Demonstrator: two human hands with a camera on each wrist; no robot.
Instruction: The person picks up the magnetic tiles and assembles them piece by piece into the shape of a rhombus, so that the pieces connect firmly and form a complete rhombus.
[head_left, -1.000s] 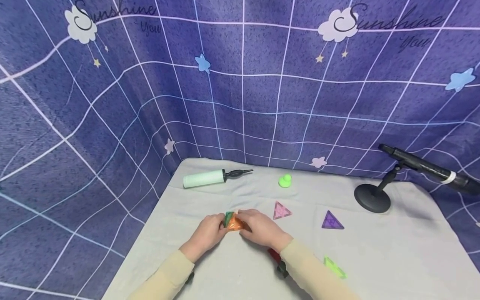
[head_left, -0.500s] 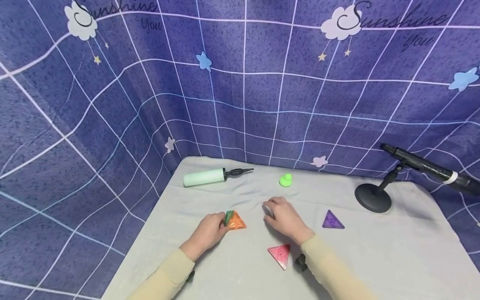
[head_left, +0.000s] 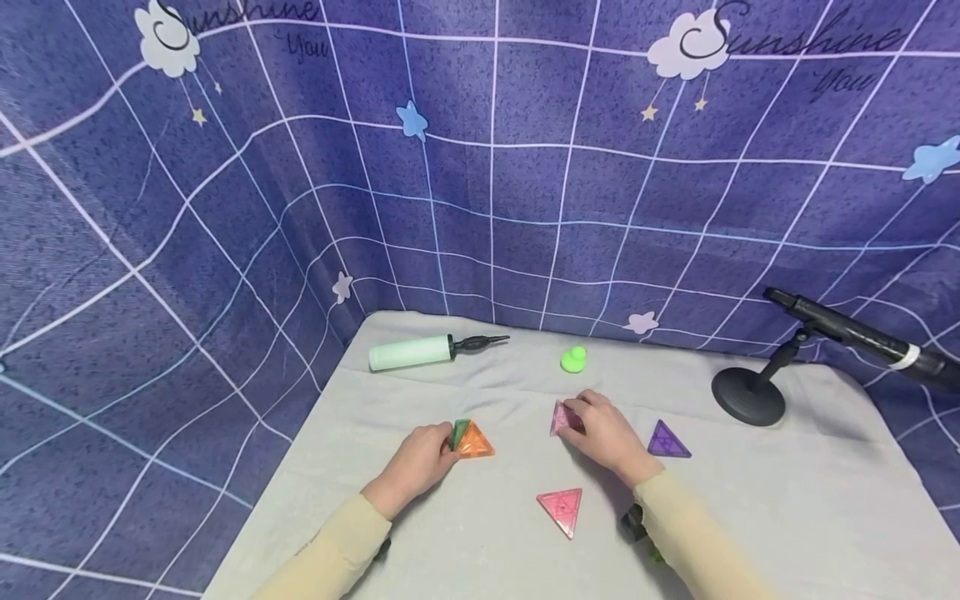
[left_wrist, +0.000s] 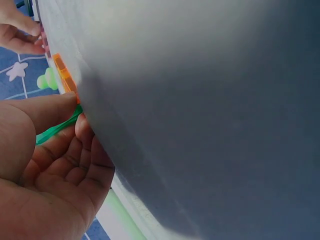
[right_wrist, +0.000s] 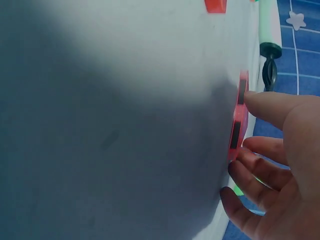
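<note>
My left hand pinches a green magnetic tile between thumb and fingers, at the left middle of the table. Against its right side stands an orange triangular magnetic tile. Farther right, my right hand has its thumb and fingers around a pink triangular magnetic tile. Dark strips show in the edge of that pink tile in the right wrist view, thumb at one end and fingertips at the other. A red triangular tile lies flat nearer the front.
A purple triangular tile lies right of my right hand. At the back are a pale green hand pump and a lime-green duck-like toy. A black stand holds a black rod at back right; a patterned blue curtain hangs behind.
My right hand has left the orange tile and moved right to the pink tile. The red tile came out from under the right arm. My left hand keeps its place on the green tile.
</note>
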